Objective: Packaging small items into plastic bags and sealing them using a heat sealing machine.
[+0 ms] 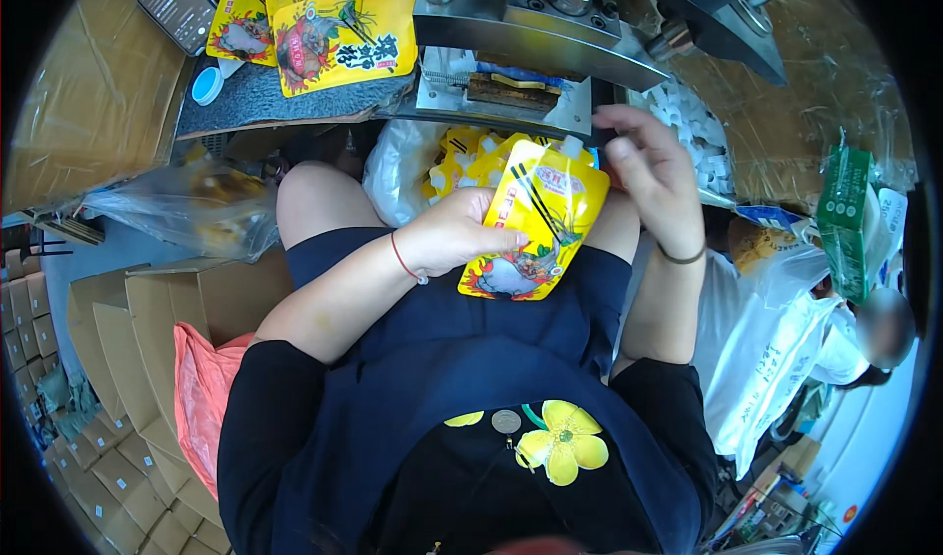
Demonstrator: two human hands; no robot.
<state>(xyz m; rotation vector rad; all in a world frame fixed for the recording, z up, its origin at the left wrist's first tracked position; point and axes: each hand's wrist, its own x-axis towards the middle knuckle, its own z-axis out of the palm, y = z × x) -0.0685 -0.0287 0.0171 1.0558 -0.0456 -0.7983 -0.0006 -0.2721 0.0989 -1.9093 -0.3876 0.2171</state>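
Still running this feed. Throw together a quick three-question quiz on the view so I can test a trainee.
1. Which hand grips the yellow spout pouch?
2. True or false: the smartphone is to the left of the stacked yellow pouches.
3. In the picture, where on the gripped pouch is the white spout?
A) Lower edge
B) Left side
C) Upper edge

Key:
1. The left hand; the right hand is raised beside the pouch, off it.
2. True.
3. C.
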